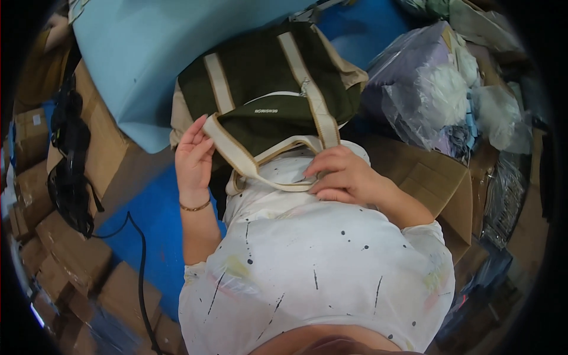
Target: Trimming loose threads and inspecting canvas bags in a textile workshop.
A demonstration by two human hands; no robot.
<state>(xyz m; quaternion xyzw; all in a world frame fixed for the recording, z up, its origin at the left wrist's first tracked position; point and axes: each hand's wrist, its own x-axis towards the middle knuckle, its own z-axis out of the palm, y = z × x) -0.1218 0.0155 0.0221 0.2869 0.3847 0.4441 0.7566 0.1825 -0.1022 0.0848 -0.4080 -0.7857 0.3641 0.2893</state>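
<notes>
The white shirt (313, 254), flecked with dark marks, is cut off by the lower edge, just below the bag (254, 71). Beyond the bag, a pale blue sheet-like thing (160, 47) runs out of the top, its kind hard to make out. The bag lies between these two, whatever bears it hidden: dark olive green, with cream straps, beige ends and small pale lettering. Right of the bag, a purple bundle (390, 89) shows hazily through clear plastic. Lower right of the bag, a cardboard box (426, 177) is partly covered by the right arm. At the bag's lower right, the right hand (340, 177) curls over the tan-edged front handle (236, 148), fingertips partly hidden; at the bag's left, the left hand (194, 157) touches that handle. Whether either grips or merely rests, I cannot tell
</notes>
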